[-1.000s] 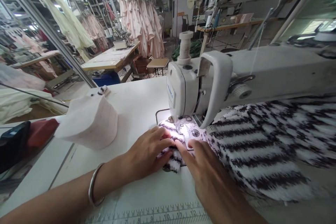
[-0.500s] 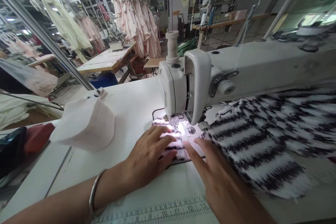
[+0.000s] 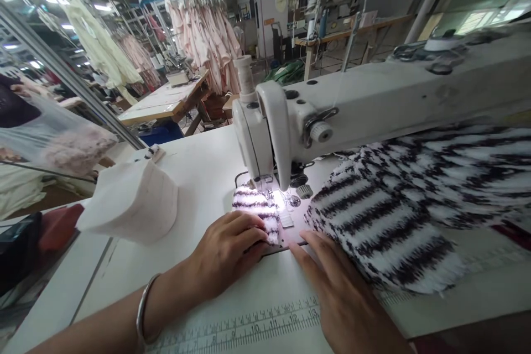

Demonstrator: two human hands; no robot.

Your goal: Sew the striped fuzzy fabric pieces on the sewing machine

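A white sewing machine (image 3: 332, 110) stands on a white table (image 3: 199, 160), its lamp lighting the needle area (image 3: 279, 198). A fuzzy black-and-white striped fabric (image 3: 385, 215) lies under the machine arm and spreads to the right; a small end of it (image 3: 257, 207) lies left of the needle. My left hand (image 3: 226, 249), with a metal bangle at the wrist, rests flat with fingers stretched on that small end. My right hand (image 3: 336, 287) lies flat, fingers extended, against the near edge of the fabric by the needle plate.
A stack of white cut pieces (image 3: 133, 202) sits on the table at left, a red and black thing (image 3: 37, 232) beyond it. A printed ruler (image 3: 249, 326) runs along the table's near edge. Pink garments (image 3: 203, 33) hang behind, with other work tables (image 3: 166, 99).
The striped end has moved further back past the needle. Both hands have drawn toward me a little, still flat on the fabric. The camera has shifted right.
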